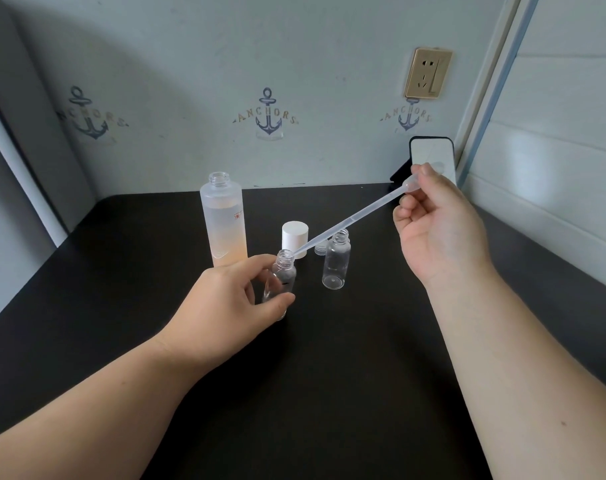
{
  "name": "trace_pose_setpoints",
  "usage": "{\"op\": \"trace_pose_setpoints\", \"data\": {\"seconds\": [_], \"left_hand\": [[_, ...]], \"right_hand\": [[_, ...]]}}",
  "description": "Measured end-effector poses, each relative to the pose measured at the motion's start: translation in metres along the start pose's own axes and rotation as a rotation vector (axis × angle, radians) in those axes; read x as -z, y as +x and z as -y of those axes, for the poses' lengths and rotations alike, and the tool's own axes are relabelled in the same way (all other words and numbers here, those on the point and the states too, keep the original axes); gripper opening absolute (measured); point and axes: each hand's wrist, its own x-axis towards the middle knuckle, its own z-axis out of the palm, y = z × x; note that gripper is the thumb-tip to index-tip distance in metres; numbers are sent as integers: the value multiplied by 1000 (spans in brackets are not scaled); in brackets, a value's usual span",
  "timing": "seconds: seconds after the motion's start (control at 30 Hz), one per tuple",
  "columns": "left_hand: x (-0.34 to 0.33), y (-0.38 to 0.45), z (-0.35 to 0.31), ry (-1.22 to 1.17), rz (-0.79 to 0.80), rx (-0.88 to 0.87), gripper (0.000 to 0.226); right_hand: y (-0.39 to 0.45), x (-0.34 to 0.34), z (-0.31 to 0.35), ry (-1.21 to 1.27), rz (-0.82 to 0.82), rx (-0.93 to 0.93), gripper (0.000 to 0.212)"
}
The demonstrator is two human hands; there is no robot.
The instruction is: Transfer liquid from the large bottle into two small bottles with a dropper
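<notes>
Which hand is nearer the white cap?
Left. The left hand, gripping a small bottle, sits just in front of the white cap; the right hand, pinching the dropper, is farther off to its right.

On my bench (121, 306): large bottle (223, 220) left, cap (295, 237) behind the near small bottle (283, 278), second small bottle (336, 259) right; dropper (350, 221) slants above.

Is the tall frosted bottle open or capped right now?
Open. The tall frosted bottle shows a bare threaded neck, and a white cap stands on the table beside it.
</notes>
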Motion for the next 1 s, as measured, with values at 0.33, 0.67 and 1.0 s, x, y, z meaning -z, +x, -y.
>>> {"op": "trace_pose_setpoints", "data": {"seconds": [0.33, 0.67, 1.0], "left_hand": [[-1, 0, 3, -1, 2, 7, 30], [-1, 0, 4, -20, -7, -11, 32], [-3, 0, 6, -15, 8, 56, 27]], "right_hand": [[1, 0, -1, -16, 9, 4, 10], [1, 2, 1, -45, 18, 8, 12], [-1, 0, 1, -7, -25, -29, 9]]}}
